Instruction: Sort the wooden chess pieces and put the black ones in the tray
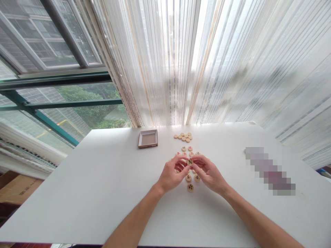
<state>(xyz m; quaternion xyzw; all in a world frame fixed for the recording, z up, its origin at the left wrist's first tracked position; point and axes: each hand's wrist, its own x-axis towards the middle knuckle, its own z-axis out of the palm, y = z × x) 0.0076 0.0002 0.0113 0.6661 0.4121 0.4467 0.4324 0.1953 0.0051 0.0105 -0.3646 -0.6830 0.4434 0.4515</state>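
Note:
Between the fingertips of both hands is a round wooden Chinese chess piece [190, 162] with a black horse character facing up. My left hand [172, 175] pinches it from the left, and my right hand [210, 174] pinches it from the right. Below and around the hands, more chess pieces lie face up on the white table. Closest to me is a general piece [190, 187] with black writing, and two black-marked pieces [188, 177] sit just beyond it. Farther off, red-marked pieces [190, 148] show past my fingers. My hands hide part of the arrangement.
A cluster of pieces [183, 139] with no visible characters lies toward the back of the table [108, 186]. Left of it sits a shallow square box part [140, 142]. A blurred-out object [270, 171] is on the right. Striped curtains [165, 62] hang behind the table.

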